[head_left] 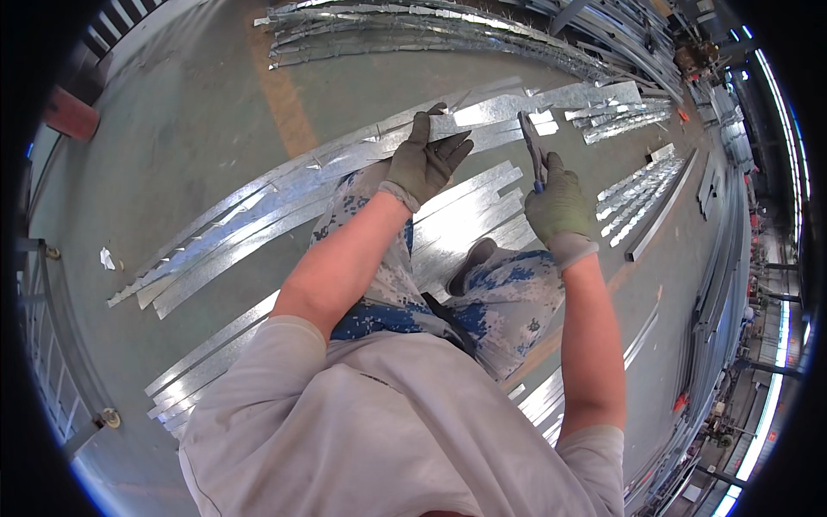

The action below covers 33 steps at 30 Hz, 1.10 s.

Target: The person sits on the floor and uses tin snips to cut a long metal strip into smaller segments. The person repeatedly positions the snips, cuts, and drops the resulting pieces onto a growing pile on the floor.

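My left hand [424, 162], in a grey-green glove, presses flat on a long galvanised metal strip [284, 177] that runs across the floor in front of me. My right hand [560, 205], also gloved, is closed around the blue handles of tin snips [533, 148], whose blades point up toward the strip's right part. The snips sit just right of my left hand. My knees in blue camouflage trousers are below both hands.
More cut metal strips [465, 211] lie under and beside my legs. Long metal profiles [431, 30] are piled at the far side. Short strip stacks [637, 194] lie to the right. A metal railing [52, 345] borders the left, and an orange floor line [284, 95] crosses ahead.
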### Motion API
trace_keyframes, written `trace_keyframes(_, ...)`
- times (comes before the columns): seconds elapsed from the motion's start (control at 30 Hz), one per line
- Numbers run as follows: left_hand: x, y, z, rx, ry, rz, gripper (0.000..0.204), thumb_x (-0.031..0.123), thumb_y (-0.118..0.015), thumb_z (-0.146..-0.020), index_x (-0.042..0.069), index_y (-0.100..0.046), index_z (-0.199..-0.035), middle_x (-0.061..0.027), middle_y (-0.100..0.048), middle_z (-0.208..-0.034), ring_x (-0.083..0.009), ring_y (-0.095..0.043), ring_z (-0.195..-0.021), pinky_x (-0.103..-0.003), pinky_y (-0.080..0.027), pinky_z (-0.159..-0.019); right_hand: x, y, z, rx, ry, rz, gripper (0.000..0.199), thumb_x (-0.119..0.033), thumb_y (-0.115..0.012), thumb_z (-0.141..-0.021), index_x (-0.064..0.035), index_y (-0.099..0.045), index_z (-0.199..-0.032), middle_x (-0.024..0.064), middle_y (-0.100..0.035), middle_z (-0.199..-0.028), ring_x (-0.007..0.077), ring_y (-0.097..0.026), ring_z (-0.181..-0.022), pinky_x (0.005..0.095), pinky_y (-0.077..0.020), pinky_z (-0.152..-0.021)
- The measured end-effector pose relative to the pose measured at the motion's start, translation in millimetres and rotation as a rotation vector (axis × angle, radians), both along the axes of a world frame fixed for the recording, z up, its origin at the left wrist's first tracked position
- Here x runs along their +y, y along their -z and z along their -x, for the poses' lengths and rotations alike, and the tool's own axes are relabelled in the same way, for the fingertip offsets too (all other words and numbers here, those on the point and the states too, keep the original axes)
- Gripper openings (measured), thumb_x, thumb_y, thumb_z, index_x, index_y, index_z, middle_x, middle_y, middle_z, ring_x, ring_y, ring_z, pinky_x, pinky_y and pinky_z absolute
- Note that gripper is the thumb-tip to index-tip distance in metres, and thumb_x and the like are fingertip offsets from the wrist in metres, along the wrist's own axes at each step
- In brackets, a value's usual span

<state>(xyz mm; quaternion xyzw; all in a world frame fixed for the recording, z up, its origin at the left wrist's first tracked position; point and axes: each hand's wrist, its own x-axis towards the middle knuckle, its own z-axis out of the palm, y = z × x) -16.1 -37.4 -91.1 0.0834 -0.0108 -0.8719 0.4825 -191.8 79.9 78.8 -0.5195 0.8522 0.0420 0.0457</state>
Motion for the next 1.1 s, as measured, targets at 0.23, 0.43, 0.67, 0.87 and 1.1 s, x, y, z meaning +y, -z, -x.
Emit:
trace_keyframes(0.23,0.9,7.4,1.7,0.007,0.013,0.015,0.04,0.043,-0.051,-0.119,0.017,-0.066,-0.145,-0.0113,-0.078,-0.127,-0.0304,-0.078,-0.119,-0.05,-0.066,-0.106,-0.3,24.5,-8.6,0.075,0.048,0.008,0.076,-0.015,-0.072,-0.098,-0.0039,-0.038,-0.165,0.0222,-0.065,-0.144,0.045,-0.069,-0.128,0.0538,-0.0585,-0.104)
trace_keyframes(0.43,-0.8,11.6,0.1,0.048,-0.004,-0.002,0.04,0.044,-0.062,-0.113,0.017,-0.069,-0.141,-0.0129,-0.078,-0.127,-0.0317,-0.08,-0.114,-0.051,-0.068,-0.105,30.5,17.1,3.2,-0.862,0.168,-0.086,0.063,-0.013,-0.076,-0.096,0.0011,-0.053,-0.154,0.0198,-0.074,-0.133,0.0339,-0.077,-0.112,0.0434,-0.0637,-0.09)
trace_keyframes(0.67,-1.9,17.0,0.6,0.1,0.01,-0.001,0.04,0.043,-0.061,-0.114,0.017,-0.066,-0.144,-0.0148,-0.078,-0.128,-0.0347,-0.08,-0.115,-0.052,-0.069,-0.102,41.6,55.3,-29.4,-2.236,0.206,0.026,0.065,-0.009,-0.071,-0.101,0.0071,-0.048,-0.16,0.024,-0.067,-0.149,0.0374,-0.073,-0.127,0.052,-0.0653,-0.101)
trace_keyframes(0.87,9.7,-3.9,-10.0,-0.052,0.043,0.032,0.042,0.046,-0.063,-0.114,0.017,-0.065,-0.146,-0.0119,-0.079,-0.127,-0.0311,-0.08,-0.111,-0.046,-0.071,-0.092,31.0,96.8,-41.1,-2.524,0.078,0.044,0.077,-0.012,-0.069,-0.102,0.005,-0.034,-0.169,0.0316,-0.055,-0.161,0.0462,-0.066,-0.139,0.0615,-0.0677,-0.098)
trace_keyframes(1.1,11.3,-12.1,-10.7,-0.093,0.006,-0.013,0.05,0.054,-0.066,-0.111,0.014,-0.07,-0.14,-0.0125,-0.082,-0.119,-0.0307,-0.078,-0.108,-0.05,-0.067,-0.092,20.5,124.4,-49.5,-2.824,0.008,0.003,0.089,-0.007,-0.068,-0.1,0.0084,-0.019,-0.173,0.0376,-0.046,-0.166,0.053,-0.061,-0.142,0.0681,-0.0677,-0.095)
